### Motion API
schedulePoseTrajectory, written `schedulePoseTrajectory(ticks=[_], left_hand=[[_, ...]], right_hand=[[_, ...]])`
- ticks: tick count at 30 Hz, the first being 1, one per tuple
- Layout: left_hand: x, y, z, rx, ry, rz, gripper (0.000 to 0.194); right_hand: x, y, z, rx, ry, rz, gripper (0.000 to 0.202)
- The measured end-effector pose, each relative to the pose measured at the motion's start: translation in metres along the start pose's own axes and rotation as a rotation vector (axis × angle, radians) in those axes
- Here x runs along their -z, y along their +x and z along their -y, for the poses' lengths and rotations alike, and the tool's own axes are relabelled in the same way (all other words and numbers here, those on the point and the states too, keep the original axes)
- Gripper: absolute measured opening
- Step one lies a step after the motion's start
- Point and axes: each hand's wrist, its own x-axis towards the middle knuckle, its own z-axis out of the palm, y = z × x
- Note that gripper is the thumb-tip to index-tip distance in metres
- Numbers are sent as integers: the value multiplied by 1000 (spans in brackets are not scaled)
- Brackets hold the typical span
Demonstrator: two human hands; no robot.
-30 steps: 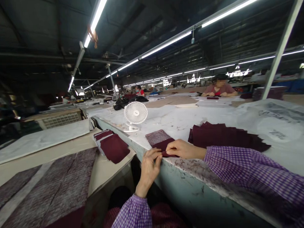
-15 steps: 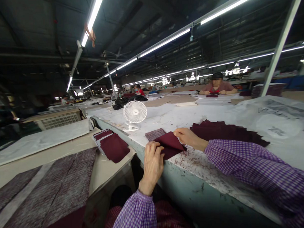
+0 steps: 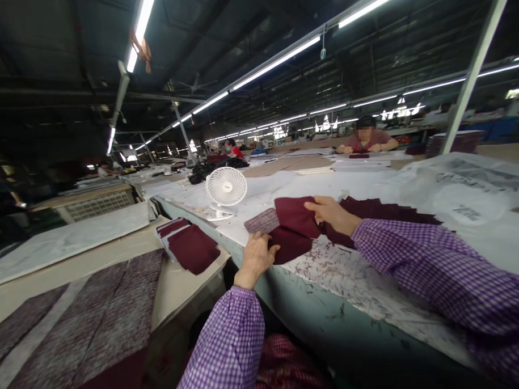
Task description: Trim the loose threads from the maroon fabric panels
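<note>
My right hand (image 3: 331, 212) pinches the right edge of a maroon cloth piece (image 3: 295, 217), which is raised off the table. Beneath it another maroon piece (image 3: 289, 245) lies at the table's near edge. My left hand (image 3: 259, 254) rests at the left side of that lower piece, thumb and fingers apart, fingertips on the cloth. A speckled grey-maroon piece (image 3: 262, 221) lies flat just beyond my left fingers. To the right, a fanned row of maroon pieces (image 3: 383, 212) runs partly behind my right hand and sleeve.
A white fan (image 3: 226, 187) stands on the white table (image 3: 285, 185). Stacked maroon pieces (image 3: 193, 249) and speckled panels (image 3: 114, 307) lie on the left surface. Clear plastic (image 3: 476, 192) covers the right side. Across the table a person (image 3: 366, 139) leans on their arms.
My right hand has lifted a maroon piece up and to the right, away from the lower one. My left hand's fingers have spread at the lower piece's edge. The view has shifted slightly.
</note>
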Motion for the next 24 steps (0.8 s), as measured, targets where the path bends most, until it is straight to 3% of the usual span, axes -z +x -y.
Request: schedulePoseTrajectory(ticks=[3, 7, 9, 11, 13, 15, 17, 18, 19, 22, 24], left_hand=[[3, 2, 2, 19, -4, 44, 28], [1, -2, -1, -14, -3, 1, 23], [1, -6, -6, -22, -99, -82, 22], [4, -13, -14, 29, -324, -200, 28], [8, -22, -22, 150, -697, -252, 40], [11, -31, -29, 290, -1067, -191, 47], [12, -39, -31, 416, -1253, -152, 49], [11, -42, -31, 464, -1283, -161, 52], [11, -44, -31, 498, -1298, -187, 54], [9, -49, -28, 491, -1379, -216, 51], [9, -51, -28, 455, -1420, -220, 50]], right_hand=[[33, 14, -2, -64, 232, -315, 26], [56, 13, 9, 72, 267, -355, 33], [53, 3, 23, 207, 146, -291, 35], [42, -14, 40, 334, -50, -137, 34], [25, -33, 56, 447, -244, 86, 32], [7, -49, 67, 552, -344, 382, 27], [-8, -59, 70, 580, -345, 717, 27], [-13, -61, 68, 567, -326, 802, 29], [-16, -60, 64, 547, -311, 804, 31], [-16, -50, 45, 447, -293, 496, 45], [-14, -43, 31, 285, -249, 437, 63]])
